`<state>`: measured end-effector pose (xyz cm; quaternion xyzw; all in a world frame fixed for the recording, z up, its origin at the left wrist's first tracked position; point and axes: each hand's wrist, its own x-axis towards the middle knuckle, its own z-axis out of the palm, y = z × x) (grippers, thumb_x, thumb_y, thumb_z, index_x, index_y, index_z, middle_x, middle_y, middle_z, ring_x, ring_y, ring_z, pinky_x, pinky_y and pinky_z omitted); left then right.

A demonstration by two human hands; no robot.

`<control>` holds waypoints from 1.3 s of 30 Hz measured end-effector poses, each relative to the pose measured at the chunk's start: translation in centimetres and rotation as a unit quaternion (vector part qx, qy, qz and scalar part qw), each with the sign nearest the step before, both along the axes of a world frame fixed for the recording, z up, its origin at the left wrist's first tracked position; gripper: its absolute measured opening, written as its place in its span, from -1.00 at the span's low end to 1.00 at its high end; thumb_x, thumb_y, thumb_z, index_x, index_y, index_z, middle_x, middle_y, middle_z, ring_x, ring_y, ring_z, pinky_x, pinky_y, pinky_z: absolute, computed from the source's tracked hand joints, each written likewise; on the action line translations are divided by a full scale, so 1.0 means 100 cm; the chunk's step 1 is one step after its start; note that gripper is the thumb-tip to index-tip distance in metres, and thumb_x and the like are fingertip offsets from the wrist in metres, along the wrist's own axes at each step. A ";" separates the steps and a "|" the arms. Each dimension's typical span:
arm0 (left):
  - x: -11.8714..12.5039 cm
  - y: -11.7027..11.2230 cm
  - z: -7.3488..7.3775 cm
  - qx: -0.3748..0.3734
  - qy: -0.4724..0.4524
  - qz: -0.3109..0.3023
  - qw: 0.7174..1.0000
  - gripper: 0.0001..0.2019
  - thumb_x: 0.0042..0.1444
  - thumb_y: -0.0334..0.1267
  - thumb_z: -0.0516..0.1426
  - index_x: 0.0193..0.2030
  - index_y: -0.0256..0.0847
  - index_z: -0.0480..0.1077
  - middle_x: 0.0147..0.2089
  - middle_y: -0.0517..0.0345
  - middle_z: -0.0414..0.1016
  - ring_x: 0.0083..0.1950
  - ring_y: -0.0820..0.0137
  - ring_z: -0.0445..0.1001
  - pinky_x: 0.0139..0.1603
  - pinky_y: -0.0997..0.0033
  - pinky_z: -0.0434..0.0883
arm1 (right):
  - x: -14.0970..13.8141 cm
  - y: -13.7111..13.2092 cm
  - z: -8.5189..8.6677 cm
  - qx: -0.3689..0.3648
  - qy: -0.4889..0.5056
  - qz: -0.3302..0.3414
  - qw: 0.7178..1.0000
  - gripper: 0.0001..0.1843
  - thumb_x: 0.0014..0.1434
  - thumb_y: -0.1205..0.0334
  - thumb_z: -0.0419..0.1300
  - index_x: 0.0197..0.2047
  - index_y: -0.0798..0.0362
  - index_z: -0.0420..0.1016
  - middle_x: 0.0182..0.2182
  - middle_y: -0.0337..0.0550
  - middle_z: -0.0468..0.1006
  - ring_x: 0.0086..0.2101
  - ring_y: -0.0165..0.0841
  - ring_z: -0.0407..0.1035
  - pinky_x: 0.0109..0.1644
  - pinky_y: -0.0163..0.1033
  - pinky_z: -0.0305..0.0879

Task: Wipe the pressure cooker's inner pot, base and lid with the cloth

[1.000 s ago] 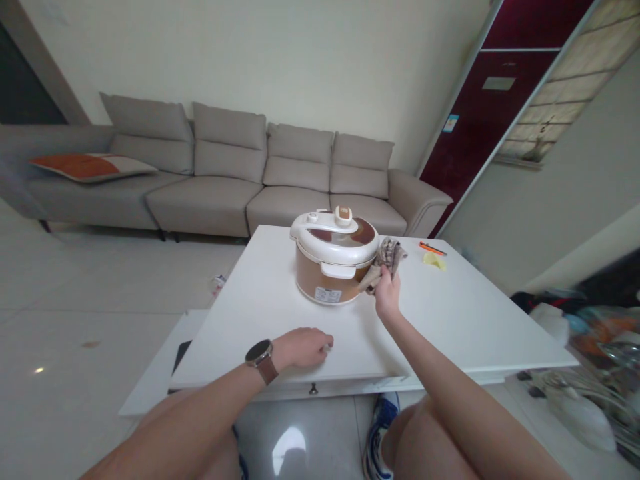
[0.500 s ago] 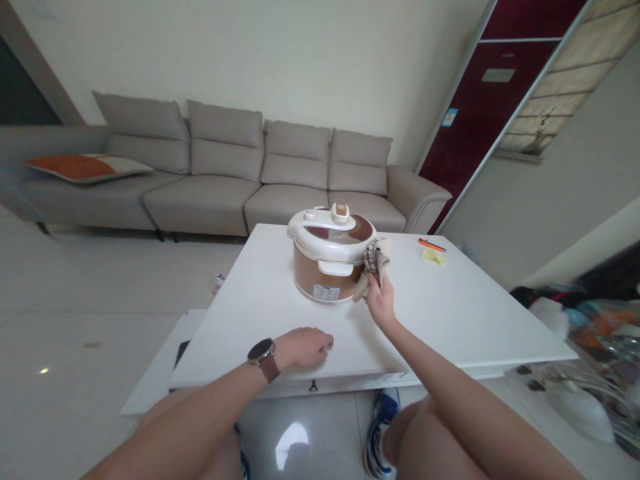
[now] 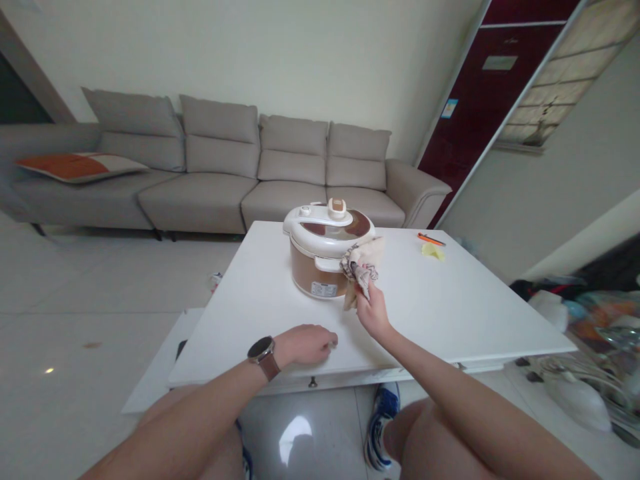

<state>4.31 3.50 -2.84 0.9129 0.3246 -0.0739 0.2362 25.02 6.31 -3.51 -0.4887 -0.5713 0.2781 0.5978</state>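
A white and brown electric pressure cooker [image 3: 315, 263] stands on the white table [image 3: 440, 313], its lid on and a label low on its near side. Bunched in my right hand [image 3: 373, 313] is a beige patterned cloth [image 3: 364, 263], which lies against the cooker's near right side and hides part of the side handle. My left hand [image 3: 310, 343], with a watch [image 3: 262, 349] on the wrist, rests near the table's front edge. Its fingers are curled in, and I see nothing in them.
On the table's far right lie an orange cutter-like tool [image 3: 431, 239] and a crumpled yellow piece [image 3: 433, 251]. A grey sofa [image 3: 285, 200] is behind the table. Bags and other clutter [image 3: 595, 333] sit on the floor at right.
My right hand has brought the cloth left and toward me, from the cooker's right side to its front handle. My left hand stays in about the same place.
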 end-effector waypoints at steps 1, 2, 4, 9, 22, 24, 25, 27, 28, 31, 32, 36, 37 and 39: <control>0.000 0.000 -0.001 -0.001 0.002 -0.001 1.000 -0.64 0.27 -0.31 0.03 0.12 -0.06 0.52 0.13 -0.02 0.65 0.10 0.13 0.61 0.05 0.22 0.51 | -0.003 -0.003 0.000 -0.012 0.036 0.001 0.999 -0.56 0.20 0.05 0.28 0.12 0.00 0.55 -0.16 -0.09 0.72 0.00 -0.10 0.57 0.12 -0.02 0.54; 0.000 0.001 -0.001 -0.001 0.004 -0.001 1.000 -0.64 0.27 -0.31 0.03 0.12 -0.06 0.52 0.14 -0.03 0.64 0.10 0.12 0.61 0.06 0.21 0.51 | -0.006 -0.005 0.001 -0.019 0.067 0.001 0.998 -0.61 0.19 0.06 0.29 0.06 -0.01 0.57 -0.25 -0.14 0.71 -0.05 -0.12 0.58 0.06 -0.06 0.57; 0.000 0.002 -0.002 -0.001 0.006 -0.002 1.000 -0.64 0.27 -0.31 0.03 0.12 -0.07 0.52 0.13 -0.04 0.64 0.11 0.11 0.61 0.07 0.20 0.50 | -0.008 -0.006 0.003 -0.022 0.109 -0.003 0.994 -0.67 0.19 0.09 0.29 0.00 -0.01 0.58 -0.31 -0.17 0.68 -0.08 -0.13 0.58 0.01 -0.09 0.57; -0.002 0.002 -0.002 0.001 0.001 0.003 1.000 -0.65 0.28 -0.30 0.03 0.12 -0.09 0.52 0.12 -0.06 0.65 0.10 0.09 0.61 0.07 0.17 0.51 | -0.009 -0.002 0.008 -0.024 0.090 -0.034 0.995 -0.68 0.25 0.06 0.23 -0.01 0.01 0.59 -0.18 -0.12 0.69 -0.04 -0.12 0.54 0.06 -0.05 0.52; -0.015 0.000 -0.002 -0.001 0.004 0.018 1.000 -0.62 0.28 -0.29 0.02 0.15 -0.06 0.51 0.08 -0.06 0.66 0.06 0.07 0.63 0.04 0.15 0.51 | 0.004 0.024 -0.001 -0.061 0.127 -0.140 0.980 -0.61 0.23 -0.01 0.17 -0.01 0.05 0.54 -0.08 -0.07 0.69 -0.02 -0.17 0.54 0.13 -0.07 0.42; -0.017 -0.001 -0.001 -0.003 0.005 0.022 1.000 -0.63 0.28 -0.28 0.02 0.15 -0.06 0.51 0.09 -0.07 0.65 0.07 0.06 0.62 0.05 0.14 0.51 | 0.006 0.030 -0.013 -0.108 0.203 -0.128 0.965 -0.67 0.19 0.01 0.20 -0.08 0.03 0.51 -0.20 -0.13 0.69 -0.13 -0.22 0.57 -0.03 -0.16 0.49; -0.017 -0.001 -0.001 -0.004 0.007 0.023 1.000 -0.63 0.28 -0.28 0.03 0.14 -0.06 0.51 0.09 -0.06 0.65 0.07 0.06 0.62 0.05 0.14 0.51 | 0.005 0.031 -0.019 -0.127 0.234 -0.119 0.957 -0.69 0.17 0.02 0.21 -0.10 0.03 0.49 -0.25 -0.17 0.68 -0.19 -0.25 0.59 -0.12 -0.19 0.51; -0.018 -0.001 0.000 -0.004 0.007 0.024 1.000 -0.64 0.27 -0.29 0.03 0.13 -0.06 0.51 0.09 -0.06 0.65 0.07 0.07 0.62 0.04 0.15 0.51 | -0.003 0.029 -0.031 -0.149 0.283 -0.102 0.942 -0.70 0.16 0.04 0.21 -0.11 0.01 0.46 -0.32 -0.23 0.67 -0.29 -0.29 0.59 -0.22 -0.23 0.52; -0.019 -0.001 0.001 -0.002 0.007 0.022 1.000 -0.65 0.27 -0.30 0.03 0.12 -0.07 0.51 0.08 -0.06 0.65 0.07 0.07 0.62 0.04 0.16 0.51 | -0.009 0.026 -0.036 -0.154 0.304 -0.093 0.936 -0.71 0.16 0.04 0.21 -0.11 0.01 0.46 -0.33 -0.24 0.67 -0.32 -0.30 0.59 -0.24 -0.24 0.53; -0.019 -0.001 0.002 0.005 0.003 0.016 1.000 -0.67 0.27 -0.30 0.03 0.09 -0.08 0.51 0.08 -0.06 0.65 0.07 0.09 0.62 0.04 0.18 0.51 | -0.023 0.017 -0.044 -0.169 0.371 -0.062 0.911 -0.74 0.17 0.08 0.21 -0.11 0.00 0.46 -0.31 -0.22 0.69 -0.30 -0.31 0.61 -0.22 -0.24 0.57; -0.018 -0.001 0.002 0.004 0.004 0.016 1.000 -0.68 0.27 -0.30 0.03 0.08 -0.08 0.51 0.08 -0.06 0.65 0.07 0.09 0.62 0.04 0.18 0.51 | -0.025 0.017 -0.044 -0.175 0.386 -0.057 0.904 -0.76 0.19 0.10 0.21 -0.11 0.01 0.47 -0.31 -0.21 0.70 -0.29 -0.30 0.61 -0.22 -0.24 0.58; -0.016 0.001 0.001 -0.001 0.011 0.010 1.000 -0.68 0.28 -0.29 0.01 0.07 -0.08 0.50 0.10 -0.07 0.65 0.07 0.07 0.62 0.05 0.15 0.51 | -0.009 0.030 -0.039 -0.195 0.386 -0.080 0.898 -0.83 0.23 0.16 0.19 -0.14 0.03 0.47 -0.33 -0.20 0.70 -0.34 -0.32 0.61 -0.25 -0.25 0.60; -0.015 0.001 0.001 -0.002 0.012 0.007 1.000 -0.68 0.28 -0.29 0.01 0.07 -0.08 0.50 0.10 -0.08 0.65 0.07 0.06 0.62 0.05 0.14 0.51 | -0.002 0.036 -0.037 -0.195 0.382 -0.089 0.899 -0.84 0.24 0.17 0.19 -0.14 0.03 0.47 -0.35 -0.22 0.69 -0.36 -0.33 0.61 -0.26 -0.25 0.60; -0.014 0.001 0.001 -0.002 0.011 0.004 1.000 -0.68 0.27 -0.29 0.02 0.08 -0.09 0.50 0.10 -0.09 0.65 0.08 0.06 0.62 0.06 0.13 0.50 | 0.013 0.048 -0.035 -0.192 0.378 -0.101 0.900 -0.87 0.24 0.17 0.19 -0.17 0.02 0.45 -0.39 -0.25 0.67 -0.40 -0.36 0.60 -0.29 -0.27 0.59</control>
